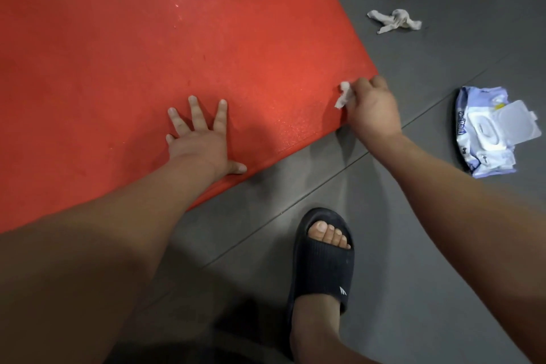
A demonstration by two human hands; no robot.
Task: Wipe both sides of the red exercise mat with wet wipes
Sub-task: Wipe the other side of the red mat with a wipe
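Observation:
The red exercise mat (147, 53) lies flat on the grey floor and fills the upper left of the view, with a wet sheen near its top. My left hand (201, 139) presses flat on the mat near its front edge, fingers spread. My right hand (373, 109) grips a crumpled white wet wipe (343, 95) at the mat's right corner. A blue-and-white pack of wet wipes (493, 130) lies on the floor to the right, its lid flipped open.
A used, twisted wipe (394, 21) lies on the grey floor (443, 230) beyond the mat's right edge. My foot in a black slide sandal (322, 257) stands on the floor just in front of the mat.

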